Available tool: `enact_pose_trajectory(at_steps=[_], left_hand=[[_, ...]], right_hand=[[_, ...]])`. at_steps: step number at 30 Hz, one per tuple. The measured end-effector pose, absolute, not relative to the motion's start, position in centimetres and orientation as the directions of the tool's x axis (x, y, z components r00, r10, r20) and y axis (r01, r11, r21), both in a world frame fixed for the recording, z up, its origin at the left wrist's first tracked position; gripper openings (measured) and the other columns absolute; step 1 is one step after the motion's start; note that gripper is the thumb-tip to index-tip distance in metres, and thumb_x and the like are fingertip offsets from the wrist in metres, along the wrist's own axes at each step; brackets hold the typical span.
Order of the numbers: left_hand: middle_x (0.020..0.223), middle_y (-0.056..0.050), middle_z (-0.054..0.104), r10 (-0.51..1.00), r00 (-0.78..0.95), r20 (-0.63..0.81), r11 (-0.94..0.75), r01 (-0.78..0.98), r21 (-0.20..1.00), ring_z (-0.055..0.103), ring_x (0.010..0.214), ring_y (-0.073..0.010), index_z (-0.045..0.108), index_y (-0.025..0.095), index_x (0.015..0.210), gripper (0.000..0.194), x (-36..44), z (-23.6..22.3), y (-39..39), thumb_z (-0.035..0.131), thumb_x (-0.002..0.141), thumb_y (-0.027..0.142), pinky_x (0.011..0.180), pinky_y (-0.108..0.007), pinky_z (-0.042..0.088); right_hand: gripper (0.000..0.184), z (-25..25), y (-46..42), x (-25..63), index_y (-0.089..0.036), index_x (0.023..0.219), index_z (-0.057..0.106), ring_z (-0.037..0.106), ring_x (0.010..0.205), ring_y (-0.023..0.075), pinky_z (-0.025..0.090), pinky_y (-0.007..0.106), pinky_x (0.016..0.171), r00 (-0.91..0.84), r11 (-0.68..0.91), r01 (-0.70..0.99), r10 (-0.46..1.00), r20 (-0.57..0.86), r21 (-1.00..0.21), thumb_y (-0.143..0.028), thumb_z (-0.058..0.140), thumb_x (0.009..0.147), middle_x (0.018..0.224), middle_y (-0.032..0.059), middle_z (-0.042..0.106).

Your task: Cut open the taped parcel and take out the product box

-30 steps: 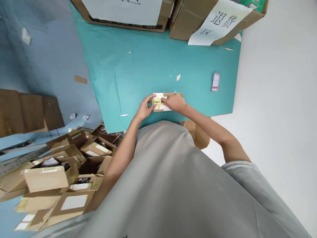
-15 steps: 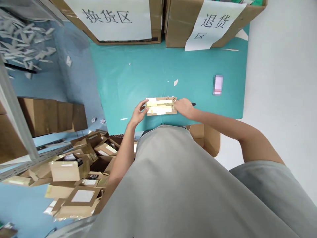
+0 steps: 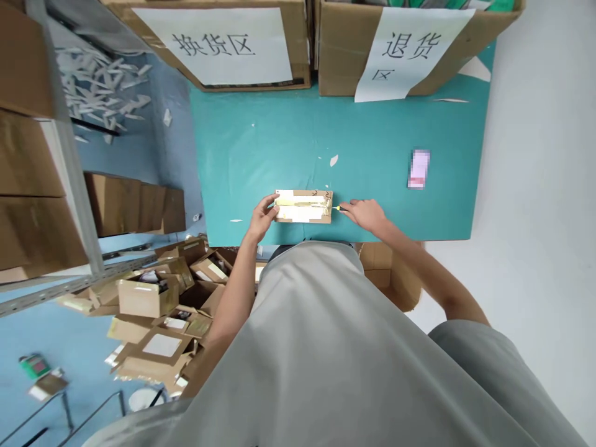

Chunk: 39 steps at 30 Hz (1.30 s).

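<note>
A small cardboard box (image 3: 303,207) with white labels and shiny tape lies on the teal table in front of me. My left hand (image 3: 263,217) grips its left end, with thumb and fingers at the near and far parts of that end. Just right of the box, my right hand (image 3: 365,214) is closed round a utility knife (image 3: 342,208) with a dark and yellow handle. Its thin blade points left, at the box's right end; whether it touches the cardboard I cannot tell.
Two large cartons with paper signs, one left (image 3: 233,46) and one right (image 3: 354,49), stand at the table's far edge. A blurred-out phone-like item (image 3: 419,169) lies on the right. Paper scraps (image 3: 334,161) dot the teal table (image 3: 261,143). Opened boxes (image 3: 162,344) pile up at lower left.
My right hand has drawn back to the right from the box's right end, and the knife's blade now shows. My left hand still holds the box. The camera view has shifted somewhat.
</note>
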<state>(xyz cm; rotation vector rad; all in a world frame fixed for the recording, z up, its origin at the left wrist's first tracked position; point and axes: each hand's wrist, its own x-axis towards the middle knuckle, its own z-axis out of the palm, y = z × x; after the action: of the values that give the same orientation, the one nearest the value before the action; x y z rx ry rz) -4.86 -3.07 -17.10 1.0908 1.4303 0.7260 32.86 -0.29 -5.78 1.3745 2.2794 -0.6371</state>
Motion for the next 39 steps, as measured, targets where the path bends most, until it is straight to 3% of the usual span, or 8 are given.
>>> enact_pose_trajectory(at_steps=[6, 10, 13, 18, 22, 30, 36, 39], left_hand=[[0.145, -0.018, 0.07, 0.869, -0.089, -0.486, 0.493, 0.105, 0.863, 0.072, 0.12, -0.0286, 0.067, 0.022, 0.137, 0.067, -5.4, -16.9, -3.4, 0.076, 0.086, 0.065, 0.091, -0.039, 0.065], [0.133, -0.014, 0.074, 0.862, -0.084, -0.501, 0.505, 0.045, 0.862, 0.073, 0.108, -0.025, 0.066, 0.023, 0.137, 0.068, -6.2, -17.2, -3.3, 0.078, 0.085, 0.065, 0.084, -0.035, 0.064], [0.125, -0.013, 0.076, 0.85, -0.11, -0.516, 0.519, 0.0, 0.855, 0.073, 0.101, -0.0236, 0.065, 0.025, 0.137, 0.065, -7.0, -17.4, -3.2, 0.078, 0.086, 0.064, 0.079, -0.034, 0.062], [0.12, -0.012, 0.078, 0.811, -0.16, -0.563, 0.56, -0.071, 0.826, 0.071, 0.091, -0.0219, 0.062, 0.025, 0.137, 0.061, -8.6, -17.8, -3.0, 0.078, 0.088, 0.057, 0.073, -0.033, 0.059], [0.117, -0.009, 0.077, 0.802, -0.171, -0.573, 0.569, -0.079, 0.819, 0.07, 0.088, -0.0193, 0.061, 0.025, 0.131, 0.052, -8.7, -18.4, -2.6, 0.077, 0.087, 0.046, 0.072, -0.031, 0.058], [0.087, -0.003, 0.073, 0.749, 0.042, -0.661, 0.651, 0.132, 0.747, 0.067, 0.077, -0.0195, 0.065, 0.02, 0.11, 0.03, -2.7, -19.1, -1.9, 0.074, 0.082, 0.018, 0.087, -0.041, 0.061], [0.126, -0.011, 0.079, 0.898, 0.085, -0.431, 0.42, 0.124, 0.899, 0.071, 0.118, -0.0252, 0.072, 0.021, 0.116, 0.033, -4.2, -16.2, -0.8, 0.071, 0.094, 0.046, 0.111, -0.043, 0.056], [0.126, -0.011, 0.08, 0.924, 0.213, -0.319, 0.298, 0.124, 0.946, 0.073, 0.119, -0.026, 0.075, 0.021, 0.12, 0.044, -5.1, -14.1, 0.4, 0.071, 0.096, 0.057, 0.107, -0.04, 0.058]], right_hand=[[0.044, -9.4, -3.6, 31.6, -0.028, 0.134, 0.077, 0.077, 0.104, 0.0287, 0.05, 0.032, 0.081, -0.382, 0.163, 0.852, 0.843, -0.378, -0.497, -0.055, 0.049, 0.113, 0.121, 0.0093, 0.084], [0.047, -12.2, -5.1, 29.0, -0.023, 0.101, 0.077, 0.073, 0.084, 0.0254, 0.052, 0.031, 0.076, -0.227, -0.09, 0.726, 0.905, -0.36, -0.682, -0.067, 0.06, 0.102, 0.089, 0.0055, 0.08], [0.054, -13.5, -5.4, 27.4, -0.023, 0.086, 0.068, 0.068, 0.073, 0.0218, 0.051, 0.029, 0.069, -0.01, -0.317, 0.589, 0.917, -0.4, -0.743, -0.074, 0.056, 0.098, 0.074, 0.0019, 0.07], [0.063, -13.3, -5.0, 25.0, -0.021, 0.102, 0.068, 0.063, 0.058, 0.0184, 0.051, 0.029, 0.06, 0.188, -0.561, 0.33, 0.827, -0.53, -0.759, -0.081, 0.065, 0.085, 0.063, -0.0046, 0.061], [0.063, -11.4, -4.8, 22.5, -0.02, 0.106, 0.072, 0.064, 0.057, 0.0179, 0.051, 0.029, 0.058, 0.157, -0.544, 0.273, 0.839, -0.522, -0.793, -0.077, 0.072, 0.08, 0.068, -0.0021, 0.065], [0.055, -6.9, -3.5, 23.4, -0.017, 0.114, 0.076, 0.066, 0.059, 0.0159, 0.055, 0.03, 0.06, 0.295, -0.481, 0.452, 0.876, -0.383, -0.751, -0.064, 0.074, 0.086, 0.095, 0.0053, 0.077], [0.039, -5.7, -3.9, 22.0, -0.018, 0.104, 0.074, 0.072, 0.08, 0.0224, 0.057, 0.032, 0.078, 0.268, -0.41, 0.726, 0.908, -0.322, -0.552, -0.055, 0.068, 0.096, 0.097, 0.0077, 0.077], [0.042, -4.4, -5.0, 20.4, -0.018, 0.124, 0.07, 0.073, 0.103, 0.0276, 0.057, 0.035, 0.089, 0.273, -0.344, 0.813, 0.938, -0.213, -0.469, -0.053, 0.058, 0.104, 0.118, 0.0155, 0.078]])
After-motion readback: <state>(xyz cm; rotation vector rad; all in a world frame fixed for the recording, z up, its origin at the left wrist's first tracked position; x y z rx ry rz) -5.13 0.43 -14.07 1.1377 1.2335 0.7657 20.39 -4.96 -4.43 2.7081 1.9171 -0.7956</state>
